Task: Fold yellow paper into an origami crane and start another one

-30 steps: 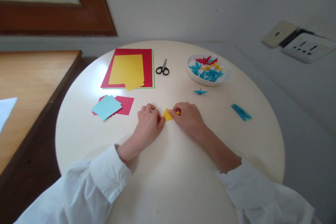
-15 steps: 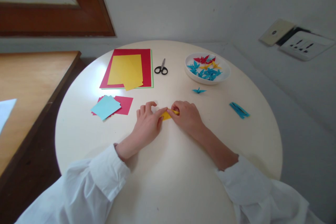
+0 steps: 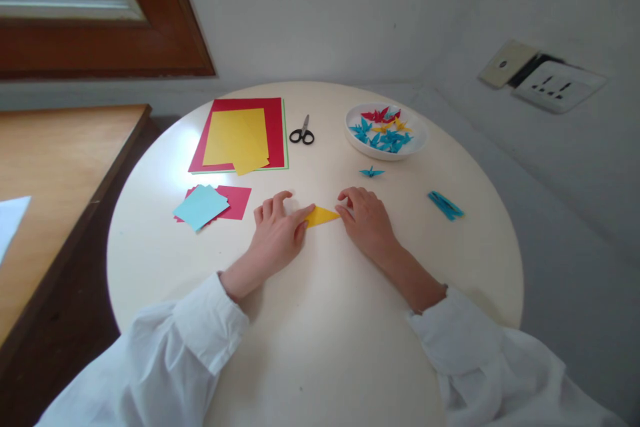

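A small yellow paper [image 3: 323, 216], folded to a flat triangle, lies on the round cream table [image 3: 320, 320] between my hands. My left hand [image 3: 277, 232] rests flat with fingers spread, its index finger stretched out and pressing the paper's left edge. My right hand [image 3: 367, 217] lies palm down with fingers loosely bent and apart; its fingertips touch the paper's right tip. Neither hand grips the paper.
Yellow sheets on a red sheet [image 3: 239, 135] lie at the back left, black scissors [image 3: 302, 134] beside them. Light blue and red squares [image 3: 209, 203] sit left of my hand. A white dish [image 3: 386, 131] holds several paper cranes; one blue crane [image 3: 371, 172] and a folded blue piece [image 3: 445, 205] lie loose.
My right hand has let go of the yellow paper and drawn back to its right tip. The paper now lies flat as a triangle, and my left index finger is stretched over its edge.
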`<state>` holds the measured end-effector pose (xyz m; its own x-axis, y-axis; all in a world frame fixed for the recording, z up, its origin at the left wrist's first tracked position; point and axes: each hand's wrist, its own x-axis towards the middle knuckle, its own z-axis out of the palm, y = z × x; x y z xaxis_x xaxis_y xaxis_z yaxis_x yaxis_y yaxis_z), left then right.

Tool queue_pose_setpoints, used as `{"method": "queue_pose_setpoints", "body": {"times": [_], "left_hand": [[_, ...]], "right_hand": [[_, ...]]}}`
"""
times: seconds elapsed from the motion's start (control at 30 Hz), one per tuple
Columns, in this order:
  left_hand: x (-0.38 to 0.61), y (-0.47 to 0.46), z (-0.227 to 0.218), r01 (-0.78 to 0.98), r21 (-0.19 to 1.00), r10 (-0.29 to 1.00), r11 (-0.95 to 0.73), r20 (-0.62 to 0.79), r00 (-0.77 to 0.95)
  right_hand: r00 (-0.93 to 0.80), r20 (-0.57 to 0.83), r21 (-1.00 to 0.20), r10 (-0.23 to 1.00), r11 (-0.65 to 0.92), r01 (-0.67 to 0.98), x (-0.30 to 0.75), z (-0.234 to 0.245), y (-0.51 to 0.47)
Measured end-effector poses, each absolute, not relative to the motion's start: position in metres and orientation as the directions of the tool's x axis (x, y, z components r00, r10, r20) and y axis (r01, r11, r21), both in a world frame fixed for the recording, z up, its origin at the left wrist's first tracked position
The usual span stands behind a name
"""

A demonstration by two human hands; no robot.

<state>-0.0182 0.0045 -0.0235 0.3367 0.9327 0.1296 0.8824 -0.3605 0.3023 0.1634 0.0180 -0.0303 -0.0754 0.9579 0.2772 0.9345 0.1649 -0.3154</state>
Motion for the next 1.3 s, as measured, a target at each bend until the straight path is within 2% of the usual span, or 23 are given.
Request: {"method": "queue_pose_setpoints", "body": {"times": [0.1, 0.17, 0.23, 0.33, 0.47, 0.6, 0.83, 0.97, 1.07, 1.17, 1.3], "left_hand": [[-0.019, 0.004, -0.025, 0.879, 0.301, 0.929, -0.369, 0.145, 0.340], [-0.019, 0.004, -0.026, 0.875, 0.301, 0.925, -0.379, 0.160, 0.346], [-0.020, 0.004, -0.027, 0.868, 0.305, 0.918, -0.393, 0.174, 0.355], [-0.021, 0.005, -0.029, 0.863, 0.302, 0.913, -0.405, 0.182, 0.365], [-0.023, 0.007, -0.031, 0.861, 0.294, 0.908, -0.415, 0.184, 0.375], [-0.025, 0.008, -0.031, 0.865, 0.282, 0.909, -0.415, 0.174, 0.379], [-0.024, 0.007, -0.028, 0.865, 0.296, 0.914, -0.404, 0.160, 0.372], [-0.024, 0.007, -0.028, 0.865, 0.302, 0.916, -0.400, 0.157, 0.369], [-0.024, 0.007, -0.029, 0.866, 0.306, 0.918, -0.396, 0.148, 0.368], [-0.025, 0.008, -0.028, 0.864, 0.323, 0.922, -0.386, 0.119, 0.368], [-0.029, 0.011, -0.027, 0.839, 0.371, 0.914, -0.397, 0.081, 0.397]], "right_hand": [[-0.079, 0.412, -0.339, 0.908, 0.233, 0.911, 0.163, -0.027, 0.007], [-0.161, 0.476, -0.324, 0.864, 0.343, 0.882, 0.157, -0.026, -0.004], [-0.314, 0.451, -0.297, 0.835, 0.472, 0.830, 0.150, -0.027, -0.014], [-0.423, 0.363, -0.253, 0.830, 0.525, 0.813, 0.140, -0.030, -0.024], [-0.414, 0.313, -0.198, 0.855, 0.485, 0.852, 0.139, -0.031, -0.026], [-0.355, 0.323, -0.140, 0.877, 0.415, 0.899, 0.148, -0.029, -0.025], [-0.198, 0.360, -0.107, 0.912, 0.251, 0.962, 0.158, -0.025, -0.026], [-0.286, 0.446, -0.125, 0.848, 0.376, 0.918, 0.153, -0.026, -0.027], [-0.420, 0.353, -0.160, 0.836, 0.496, 0.854, 0.147, -0.027, -0.029], [-0.442, 0.258, -0.172, 0.859, 0.491, 0.854, 0.144, -0.028, -0.030], [-0.435, 0.237, -0.138, 0.869, 0.473, 0.870, 0.143, -0.026, -0.030]]}}
